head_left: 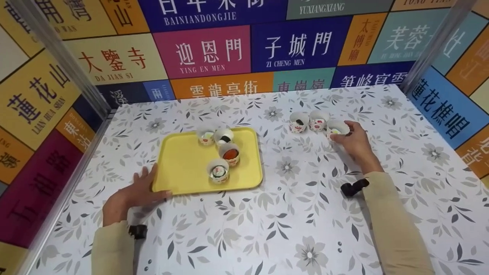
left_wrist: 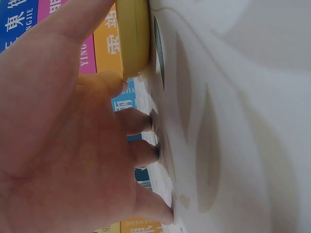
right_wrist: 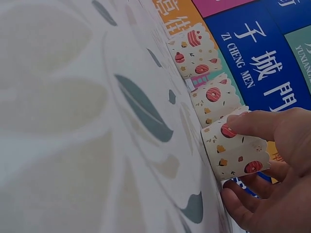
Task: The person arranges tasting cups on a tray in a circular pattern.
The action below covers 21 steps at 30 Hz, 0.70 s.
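Note:
My right hand (head_left: 358, 143) grips a paper baking cup (right_wrist: 238, 145) printed with donuts, thumb on one side and fingers on the other. In the right wrist view this cup stands at the tabletop. Two similar paper cups (head_left: 299, 123) (head_left: 319, 120) are close to its left, one with a dark piece inside. My left hand (head_left: 139, 189) lies at the near left corner of a yellow tray (head_left: 179, 160), fingers spread and thumb along the front edge. In the left wrist view its fingertips (left_wrist: 146, 153) touch the table. Several paper cups (head_left: 219, 171) with small sushi-like pieces stand on the tray's right half.
A white table (head_left: 244, 236) with a grey floral print lies under everything. Colourful panels (head_left: 202, 53) with Chinese lettering wall off the back and both sides. Dark wrist cameras (head_left: 138, 231) sit at both cuffs.

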Available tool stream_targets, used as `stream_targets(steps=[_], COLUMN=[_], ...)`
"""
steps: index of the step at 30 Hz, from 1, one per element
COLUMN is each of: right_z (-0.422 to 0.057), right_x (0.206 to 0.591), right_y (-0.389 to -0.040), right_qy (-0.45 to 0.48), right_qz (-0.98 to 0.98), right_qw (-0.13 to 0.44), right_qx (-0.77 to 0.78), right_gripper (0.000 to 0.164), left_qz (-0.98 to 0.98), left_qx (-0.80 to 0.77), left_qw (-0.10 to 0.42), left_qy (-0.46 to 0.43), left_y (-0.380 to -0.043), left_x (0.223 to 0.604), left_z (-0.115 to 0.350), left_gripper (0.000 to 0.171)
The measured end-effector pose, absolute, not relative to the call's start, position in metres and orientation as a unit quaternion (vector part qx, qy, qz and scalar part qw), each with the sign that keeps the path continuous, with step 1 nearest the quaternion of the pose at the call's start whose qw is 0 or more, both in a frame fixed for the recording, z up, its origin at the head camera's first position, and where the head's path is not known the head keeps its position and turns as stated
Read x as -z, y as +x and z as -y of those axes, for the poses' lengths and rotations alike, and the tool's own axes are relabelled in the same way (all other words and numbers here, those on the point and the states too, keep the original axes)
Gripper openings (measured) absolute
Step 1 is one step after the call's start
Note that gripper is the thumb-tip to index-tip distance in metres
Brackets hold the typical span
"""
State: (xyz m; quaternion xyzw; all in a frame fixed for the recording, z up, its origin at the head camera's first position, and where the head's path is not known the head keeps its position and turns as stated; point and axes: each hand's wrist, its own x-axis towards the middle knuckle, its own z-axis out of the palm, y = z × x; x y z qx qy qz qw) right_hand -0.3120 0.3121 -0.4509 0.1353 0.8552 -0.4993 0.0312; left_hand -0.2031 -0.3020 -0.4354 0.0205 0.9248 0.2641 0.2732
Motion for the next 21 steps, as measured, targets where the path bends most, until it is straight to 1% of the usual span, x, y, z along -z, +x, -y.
stream_targets(steps=[3, 8, 16, 21], right_z=[-0.310, -0.310, -0.304, -0.301], right_x=[0.451, 0.447, 0.434, 0.429], right_y=[-0.312, -0.310, -0.310, -0.309], right_qy=[0.138, 0.140, 0.148, 0.142], right_qz=[-0.855, -0.857, -0.847, -0.849], right_qw=[0.026, 0.002, -0.027, -0.026], right_qx=[0.500, 0.496, 0.510, 0.508], right_gripper=[0.086, 0.082, 0.085, 0.085], left_qz=[-0.923, -0.923, -0.923, -0.925], left_qx=[-0.267, -0.266, -0.269, -0.266], left_qw=[0.276, 0.277, 0.275, 0.271], left_qy=[0.016, 0.013, 0.017, 0.027], left_y=[-0.202, -0.203, -0.204, -0.203], left_x=[0.437, 0.437, 0.434, 0.434], left_z=[0.302, 0.302, 0.304, 0.303], left_gripper=[0.122, 0.122, 0.123, 0.121])
